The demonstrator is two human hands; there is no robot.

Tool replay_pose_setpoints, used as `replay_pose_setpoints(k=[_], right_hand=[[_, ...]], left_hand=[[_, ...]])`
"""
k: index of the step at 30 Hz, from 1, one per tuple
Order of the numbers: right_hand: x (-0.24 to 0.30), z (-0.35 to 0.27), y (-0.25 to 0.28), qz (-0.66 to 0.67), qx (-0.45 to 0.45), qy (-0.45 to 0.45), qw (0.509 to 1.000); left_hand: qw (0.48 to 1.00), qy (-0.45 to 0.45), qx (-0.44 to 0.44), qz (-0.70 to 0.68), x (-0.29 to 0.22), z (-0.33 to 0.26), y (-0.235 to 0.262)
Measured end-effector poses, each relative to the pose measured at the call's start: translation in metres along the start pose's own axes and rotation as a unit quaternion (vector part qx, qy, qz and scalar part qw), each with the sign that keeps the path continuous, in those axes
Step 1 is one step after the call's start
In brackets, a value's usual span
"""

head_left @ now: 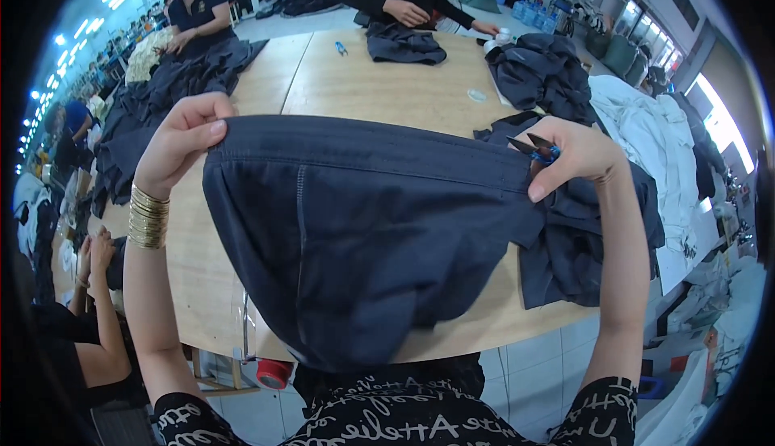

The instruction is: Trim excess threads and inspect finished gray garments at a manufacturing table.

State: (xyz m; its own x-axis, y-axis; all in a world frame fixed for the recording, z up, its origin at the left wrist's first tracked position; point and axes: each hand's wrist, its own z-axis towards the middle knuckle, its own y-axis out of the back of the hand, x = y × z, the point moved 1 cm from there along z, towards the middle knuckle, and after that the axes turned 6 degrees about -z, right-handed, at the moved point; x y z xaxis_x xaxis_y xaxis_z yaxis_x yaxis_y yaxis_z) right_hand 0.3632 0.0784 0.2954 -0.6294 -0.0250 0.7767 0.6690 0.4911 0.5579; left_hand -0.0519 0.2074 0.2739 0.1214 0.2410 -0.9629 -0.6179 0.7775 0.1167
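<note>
A dark navy garment with a wide stitched waistband [371, 228], like shorts or trousers, hangs stretched out in front of me above the table. My left hand [184, 141] pinches one end of the waistband between thumb and fingers. At the other end, my right hand [583, 154] grips the band with the thumb in front. Thread snips [538, 150] with blue handles are tucked in that same right hand, their dark blades pointing left. A pale line of stitching runs down the cloth near its left side. The garment's lower part droops toward the table's near edge.
Dark garments lie heaped on the wooden table [323, 83] at left [153, 107] and right [541, 71]. Another pair of blue snips [341, 48] lies at the far side. White cloth [638, 139] is piled at right. Co-workers stand across the table and sit at left.
</note>
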Motion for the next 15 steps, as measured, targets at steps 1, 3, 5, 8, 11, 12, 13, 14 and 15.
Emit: replay_pose_setpoints(k=[1,3,5,8,11,12,13,14,15], right_hand=[[0.009,-0.009,0.002,-0.017,-0.005,-0.003,1.0],[0.022,-0.021,0.007,-0.048,-0.026,0.028,0.998],[0.027,-0.032,0.011,-0.093,-0.063,0.096,0.989],[0.044,-0.05,0.013,-0.104,-0.054,0.027,0.993],[0.048,-0.056,0.011,-0.115,-0.065,0.041,0.99],[0.049,-0.058,0.01,-0.12,-0.073,0.033,0.99],[0.05,-0.06,0.01,-0.124,-0.073,0.031,0.989],[0.051,-0.062,0.008,-0.124,-0.077,0.03,0.989],[0.052,-0.063,0.007,-0.125,-0.079,0.035,0.988]], left_hand=[[1.0,0.009,0.008,0.001,-0.002,0.0,0.0],[1.0,0.014,0.018,0.008,-0.009,-0.001,-0.004],[0.999,0.004,0.04,-0.001,-0.015,0.001,-0.009],[0.999,-0.015,0.042,0.027,-0.021,0.004,-0.013],[0.998,-0.02,0.037,0.036,-0.024,0.005,-0.017],[0.999,-0.02,0.031,0.035,-0.023,0.005,-0.019],[0.998,-0.019,0.03,0.043,-0.025,0.005,-0.021],[0.998,-0.021,0.033,0.043,-0.026,0.006,-0.022],[0.998,-0.024,0.034,0.044,-0.026,0.007,-0.023]])
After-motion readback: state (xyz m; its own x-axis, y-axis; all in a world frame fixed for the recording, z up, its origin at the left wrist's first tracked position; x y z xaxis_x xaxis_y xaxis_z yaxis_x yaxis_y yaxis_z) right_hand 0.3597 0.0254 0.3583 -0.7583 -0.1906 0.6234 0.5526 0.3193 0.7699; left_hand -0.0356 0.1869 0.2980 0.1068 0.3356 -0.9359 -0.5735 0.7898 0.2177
